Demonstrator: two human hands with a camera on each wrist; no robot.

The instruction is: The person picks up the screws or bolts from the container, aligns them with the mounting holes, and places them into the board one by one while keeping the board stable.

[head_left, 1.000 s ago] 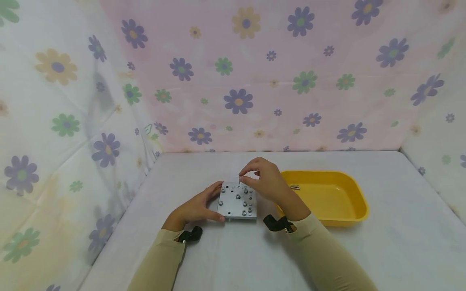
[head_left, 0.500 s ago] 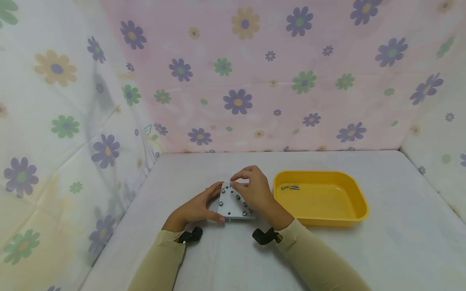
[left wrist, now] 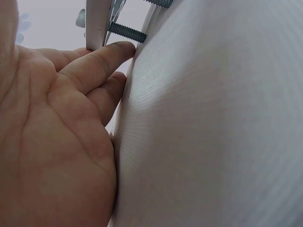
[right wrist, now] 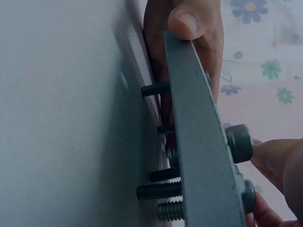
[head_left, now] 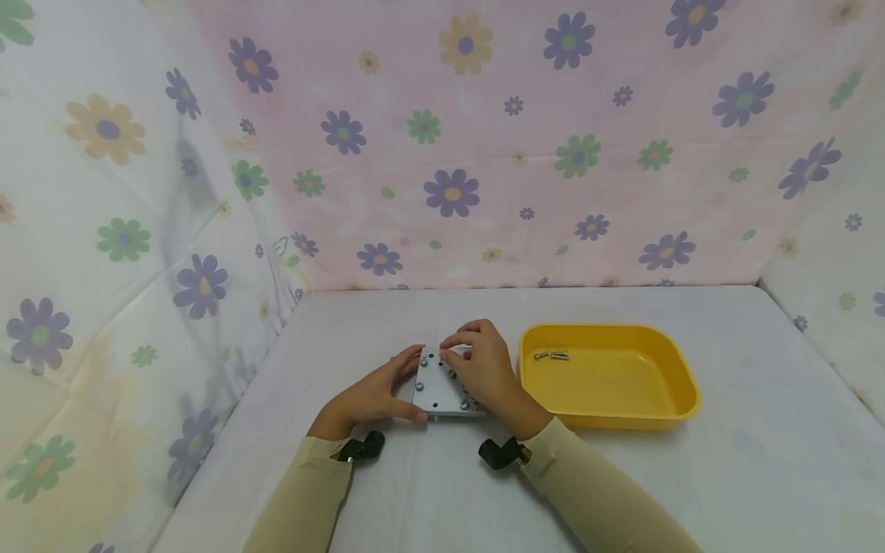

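Observation:
A silver metal plate (head_left: pixel 430 395) stands slightly raised off the table, studded with several socket-head screws. In the right wrist view, threaded screw shanks (right wrist: pixel 158 190) jut from the underside of the plate (right wrist: pixel 201 132). My left hand (head_left: pixel 373 395) holds the plate's left side, thumb at the near edge and fingers at the far edge. Over the plate's far part, my right hand (head_left: pixel 487 372) pinches a small screw between thumb and forefinger; the fingertips mostly hide it. This hand also covers the plate's right part. One shank (left wrist: pixel 128 32) shows beside the left fingers in the left wrist view.
To the right of the plate stands a yellow tray (head_left: pixel 622 422), with a few small screws (head_left: pixel 560 355) lying at its left end. White cloth (head_left: pixel 415 491) covers the table. Flowered fabric (head_left: pixel 512 153) hangs behind and at both sides.
My right hand has moved left and slightly down across the plate with the small screw, uncovering the tray's left end. The left hand and the plate stay in place.

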